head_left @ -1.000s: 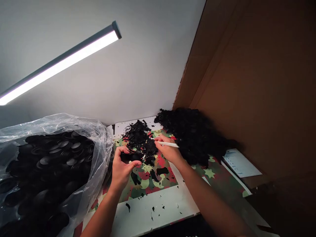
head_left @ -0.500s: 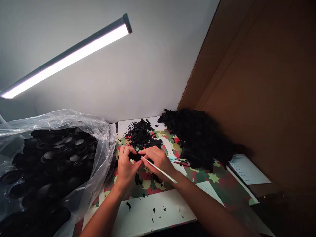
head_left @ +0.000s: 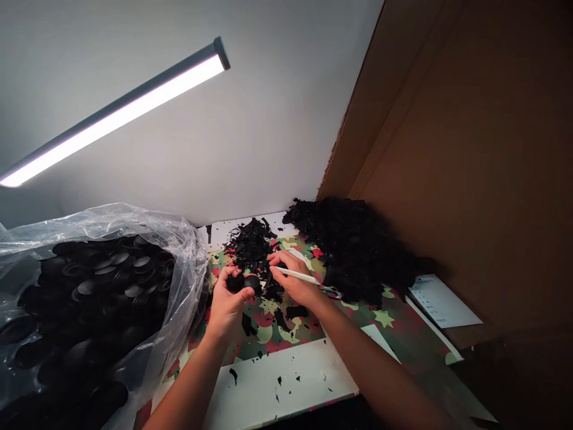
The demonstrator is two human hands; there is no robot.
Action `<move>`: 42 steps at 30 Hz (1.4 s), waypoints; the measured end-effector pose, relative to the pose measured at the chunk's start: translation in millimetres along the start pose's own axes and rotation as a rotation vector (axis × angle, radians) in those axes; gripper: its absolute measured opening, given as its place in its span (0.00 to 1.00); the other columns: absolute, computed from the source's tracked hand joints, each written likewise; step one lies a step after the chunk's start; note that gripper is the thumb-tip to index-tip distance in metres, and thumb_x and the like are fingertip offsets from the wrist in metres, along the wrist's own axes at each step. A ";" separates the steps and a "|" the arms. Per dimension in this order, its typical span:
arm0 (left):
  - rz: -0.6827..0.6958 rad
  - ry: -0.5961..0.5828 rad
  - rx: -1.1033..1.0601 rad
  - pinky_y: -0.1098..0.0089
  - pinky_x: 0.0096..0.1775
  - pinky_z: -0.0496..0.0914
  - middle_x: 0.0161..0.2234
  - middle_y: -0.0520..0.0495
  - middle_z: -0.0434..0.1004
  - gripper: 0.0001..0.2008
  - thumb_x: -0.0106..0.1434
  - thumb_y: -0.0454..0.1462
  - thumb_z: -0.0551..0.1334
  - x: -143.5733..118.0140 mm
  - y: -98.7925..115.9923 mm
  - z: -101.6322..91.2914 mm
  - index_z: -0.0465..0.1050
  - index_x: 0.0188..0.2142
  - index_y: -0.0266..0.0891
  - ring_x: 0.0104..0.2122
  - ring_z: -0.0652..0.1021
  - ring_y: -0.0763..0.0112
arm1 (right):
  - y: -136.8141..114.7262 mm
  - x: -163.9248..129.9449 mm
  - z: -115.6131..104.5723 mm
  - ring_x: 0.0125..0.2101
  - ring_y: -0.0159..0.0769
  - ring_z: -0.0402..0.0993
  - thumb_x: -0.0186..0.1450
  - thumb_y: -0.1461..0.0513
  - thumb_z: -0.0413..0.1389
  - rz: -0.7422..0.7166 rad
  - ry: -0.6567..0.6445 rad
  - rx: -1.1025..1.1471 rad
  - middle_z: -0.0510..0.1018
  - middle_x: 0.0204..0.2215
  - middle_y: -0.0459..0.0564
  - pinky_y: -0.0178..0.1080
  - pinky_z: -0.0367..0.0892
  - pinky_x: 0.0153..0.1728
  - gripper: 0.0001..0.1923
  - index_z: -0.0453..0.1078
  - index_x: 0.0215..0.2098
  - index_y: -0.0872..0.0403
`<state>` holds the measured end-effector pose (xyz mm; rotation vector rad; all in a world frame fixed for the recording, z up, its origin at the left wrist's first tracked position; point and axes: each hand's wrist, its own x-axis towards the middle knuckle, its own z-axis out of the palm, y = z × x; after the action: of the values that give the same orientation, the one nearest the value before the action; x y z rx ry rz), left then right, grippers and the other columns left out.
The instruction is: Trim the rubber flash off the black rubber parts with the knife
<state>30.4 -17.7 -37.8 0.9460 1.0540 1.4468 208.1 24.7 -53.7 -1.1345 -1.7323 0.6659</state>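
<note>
While the left hand (head_left: 230,304) is curled shut around a small black round part (head_left: 244,282), gripping it between thumb and fingertips above the camouflage-patterned mat (head_left: 268,325), the right hand (head_left: 293,280) sits just beside it, fingers pinched closed on a thin white stick-like tool (head_left: 296,275). Tool tip points toward the part; whether it touches cannot be told. Both hands are over the middle of the counter (head_left: 277,388), whose near white edge carries scattered black flecks. Heap of black trimmings (head_left: 251,242) lies directly behind the hands; larger black pile (head_left: 358,248) to the right, against the cardboard wall (head_left: 470,149). Clear plastic bag (head_left: 179,251) at left, open, filled with black round parts (head_left: 102,286). White printed sheet (head_left: 441,301) at far right of counter. Lit strip lamp (head_left: 116,113) overhead at upper left.
</note>
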 end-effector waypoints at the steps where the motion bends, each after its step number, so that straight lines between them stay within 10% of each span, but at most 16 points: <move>1: -0.019 0.001 -0.014 0.73 0.26 0.68 0.30 0.56 0.71 0.34 0.36 0.49 0.80 0.4 -1.8 -0.8 0.59 0.32 0.44 0.25 0.74 0.74 | -4.3 -1.3 0.7 0.41 0.40 0.75 0.64 0.65 0.50 -0.022 0.005 0.077 0.79 0.38 0.49 0.41 0.68 0.43 0.05 0.66 0.32 0.50; 7: -0.006 0.052 0.003 0.75 0.25 0.65 0.26 0.60 0.68 0.36 0.39 0.52 0.79 -1.6 -6.7 -2.7 0.57 0.35 0.45 0.21 0.69 0.77 | -29.0 -18.7 16.2 0.26 0.33 0.71 0.69 0.58 0.51 0.097 -0.145 0.326 0.75 0.29 0.44 0.35 0.67 0.29 0.07 0.69 0.41 0.51; 13: 0.066 0.081 0.205 0.74 0.26 0.64 0.27 0.58 0.63 0.32 0.45 0.56 0.75 -9.4 -15.1 2.1 0.58 0.35 0.44 0.23 0.67 0.75 | -35.9 -21.8 31.4 0.32 0.37 0.72 0.66 0.61 0.56 0.039 0.122 0.294 0.74 0.31 0.48 0.38 0.69 0.33 0.06 0.69 0.30 0.51; 21: 0.447 0.105 0.720 0.52 0.54 0.69 0.53 0.40 0.68 0.20 0.56 0.54 0.69 -9.4 -7.3 -7.3 0.70 0.38 0.44 0.58 0.70 0.48 | -21.2 -12.8 18.3 0.29 0.36 0.68 0.63 0.68 0.52 0.004 0.163 0.129 0.71 0.26 0.45 0.38 0.65 0.32 0.11 0.65 0.24 0.50; 33: 0.551 -0.174 0.962 0.65 0.38 0.75 0.36 0.46 0.84 0.08 0.63 0.36 0.65 -7.7 -1.4 -4.6 0.79 0.42 0.44 0.34 0.82 0.61 | -33.9 -24.0 28.1 0.32 0.37 0.67 0.58 0.72 0.46 -0.057 0.103 0.065 0.68 0.31 0.47 0.37 0.65 0.31 0.11 0.57 0.29 0.49; 42: 0.571 -0.048 0.763 0.69 0.34 0.75 0.30 0.49 0.84 0.05 0.62 0.40 0.67 -16.9 0.4 -0.1 0.81 0.34 0.42 0.29 0.82 0.66 | 9.0 0.2 26.4 0.20 0.32 0.53 0.71 0.55 0.43 0.409 0.191 0.267 0.56 0.19 0.39 0.35 0.51 0.23 0.15 0.57 0.26 0.49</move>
<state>32.3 -34.5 -37.6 1.9390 1.4030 1.4577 187.7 29.9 -72.0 -1.3246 -1.2175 0.9715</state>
